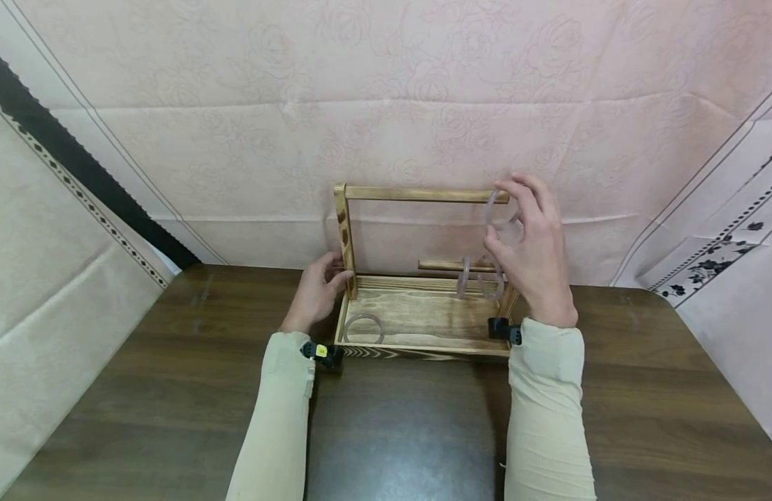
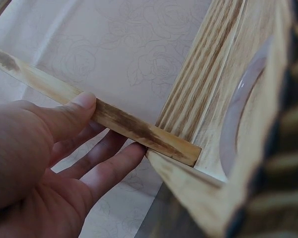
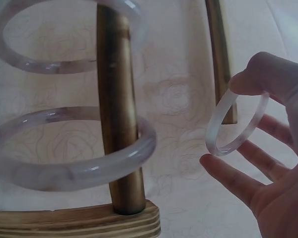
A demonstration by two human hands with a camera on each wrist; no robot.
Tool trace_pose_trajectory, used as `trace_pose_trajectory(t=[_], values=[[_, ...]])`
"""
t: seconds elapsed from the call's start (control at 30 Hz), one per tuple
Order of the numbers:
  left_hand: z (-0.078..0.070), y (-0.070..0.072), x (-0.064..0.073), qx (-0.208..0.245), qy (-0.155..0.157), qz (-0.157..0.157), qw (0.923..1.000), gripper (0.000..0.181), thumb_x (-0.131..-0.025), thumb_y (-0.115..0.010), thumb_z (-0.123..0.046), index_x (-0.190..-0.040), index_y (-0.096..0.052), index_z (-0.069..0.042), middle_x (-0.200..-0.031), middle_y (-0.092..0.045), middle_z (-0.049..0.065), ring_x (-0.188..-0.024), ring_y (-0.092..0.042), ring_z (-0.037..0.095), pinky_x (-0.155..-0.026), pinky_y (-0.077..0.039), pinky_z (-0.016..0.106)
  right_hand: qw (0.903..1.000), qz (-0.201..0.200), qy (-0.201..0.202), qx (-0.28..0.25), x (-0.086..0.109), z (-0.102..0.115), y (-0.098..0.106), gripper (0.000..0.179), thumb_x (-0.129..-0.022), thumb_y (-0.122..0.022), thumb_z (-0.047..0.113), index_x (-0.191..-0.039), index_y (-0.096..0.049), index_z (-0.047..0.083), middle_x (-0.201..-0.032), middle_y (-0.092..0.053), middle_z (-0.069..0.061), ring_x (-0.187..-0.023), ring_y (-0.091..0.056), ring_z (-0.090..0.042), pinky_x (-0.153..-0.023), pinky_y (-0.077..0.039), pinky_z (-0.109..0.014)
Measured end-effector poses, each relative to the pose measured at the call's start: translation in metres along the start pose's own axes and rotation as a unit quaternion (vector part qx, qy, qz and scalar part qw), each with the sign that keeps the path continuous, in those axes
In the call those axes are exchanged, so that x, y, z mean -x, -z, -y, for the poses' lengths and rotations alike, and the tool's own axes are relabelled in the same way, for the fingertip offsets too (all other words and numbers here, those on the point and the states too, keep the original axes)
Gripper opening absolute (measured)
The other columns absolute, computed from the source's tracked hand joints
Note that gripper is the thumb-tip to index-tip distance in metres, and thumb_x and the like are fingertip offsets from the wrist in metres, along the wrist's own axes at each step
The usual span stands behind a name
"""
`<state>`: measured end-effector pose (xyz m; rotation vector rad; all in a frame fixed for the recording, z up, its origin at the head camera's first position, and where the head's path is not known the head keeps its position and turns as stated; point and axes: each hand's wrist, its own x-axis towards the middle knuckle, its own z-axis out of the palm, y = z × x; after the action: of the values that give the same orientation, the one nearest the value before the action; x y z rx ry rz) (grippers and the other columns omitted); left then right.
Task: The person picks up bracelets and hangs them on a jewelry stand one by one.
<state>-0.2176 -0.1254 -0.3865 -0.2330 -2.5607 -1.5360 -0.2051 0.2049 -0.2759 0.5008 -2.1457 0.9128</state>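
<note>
My right hand (image 1: 536,243) pinches a pale translucent bangle (image 3: 214,124) between thumb and fingers, at the free right end of the wooden stand's upper bar (image 1: 417,195). The bar's tip shows through the ring in the right wrist view; I cannot tell whether it passes inside. Two similar bangles (image 3: 89,171) hang on the lower bar (image 1: 437,265), just below that hand. On the stand's left side, my left hand (image 1: 314,292) grips the upright post (image 2: 124,121) near its foot, thumb on one face and fingers behind. Another bangle (image 1: 381,327) lies in the tray's left front corner.
The stand's shallow wooden tray (image 1: 417,306) sits near the far edge of a dark brown table (image 1: 411,431). Patterned pale cloth (image 1: 386,125) rises behind it. A short post (image 1: 508,302) at the right carries the lower bar, beneath my right wrist.
</note>
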Motion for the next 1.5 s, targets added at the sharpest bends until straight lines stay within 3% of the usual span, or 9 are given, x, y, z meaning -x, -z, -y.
trace_pose_trajectory(t=[0.3, 0.57, 0.73, 1.03, 1.5], values=[[0.0, -0.001, 0.0, -0.009, 0.0, -0.003, 1.0, 0.032, -0.103, -0.059, -0.01, -0.134, -0.057, -0.001, -0.126, -0.066, 0.02, -0.117, -0.065, 0.033, -0.096, -0.059, 0.044, 0.9998, 0.001, 0.01, 0.016, -0.002, -0.005, -0.007, 0.058, -0.081, -0.073, -0.004, -0.136, -0.061, 0.011, -0.151, -0.051, -0.011, -0.135, -0.048, -0.033, -0.095, -0.046, -0.045], [0.001, 0.0, 0.0, -0.006, 0.005, -0.003, 1.0, 0.033, -0.103, -0.059, -0.01, -0.136, -0.057, -0.002, -0.126, -0.066, 0.019, -0.117, -0.066, 0.032, -0.096, -0.059, 0.044, 0.9999, 0.007, 0.015, 0.005, -0.003, -0.005, -0.014, 0.06, -0.082, -0.072, -0.008, -0.138, -0.059, 0.01, -0.152, -0.048, -0.012, -0.135, -0.051, -0.032, -0.099, -0.048, -0.048], [0.001, 0.0, 0.0, -0.006, 0.005, -0.003, 1.0, 0.033, -0.103, -0.059, -0.009, -0.136, -0.057, -0.003, -0.126, -0.066, 0.019, -0.117, -0.066, 0.032, -0.097, -0.059, 0.044, 0.9997, 0.008, 0.022, 0.005, -0.003, -0.003, -0.017, 0.06, -0.082, -0.072, -0.009, -0.138, -0.059, 0.009, -0.152, -0.048, -0.013, -0.14, -0.047, -0.03, -0.107, -0.047, -0.048], [0.001, 0.0, 0.0, -0.006, 0.004, -0.003, 1.0, 0.032, -0.103, -0.059, -0.009, -0.134, -0.057, -0.002, -0.126, -0.066, 0.02, -0.117, -0.066, 0.033, -0.096, -0.059, 0.044, 0.9995, 0.011, 0.029, 0.004, -0.003, 0.0, -0.021, 0.059, -0.083, -0.072, -0.009, -0.137, -0.059, 0.01, -0.151, -0.048, -0.011, -0.139, -0.048, -0.028, -0.098, -0.05, -0.045], [0.0, 0.001, 0.001, -0.006, -0.001, -0.003, 1.0, 0.033, -0.103, -0.059, -0.009, -0.135, -0.057, -0.002, -0.126, -0.066, 0.02, -0.116, -0.066, 0.033, -0.096, -0.059, 0.044, 0.9993, 0.02, 0.032, -0.002, -0.003, 0.007, -0.025, 0.059, -0.082, -0.072, -0.01, -0.136, -0.06, 0.01, -0.152, -0.048, -0.01, -0.143, -0.042, -0.029, -0.113, -0.043, -0.047]])
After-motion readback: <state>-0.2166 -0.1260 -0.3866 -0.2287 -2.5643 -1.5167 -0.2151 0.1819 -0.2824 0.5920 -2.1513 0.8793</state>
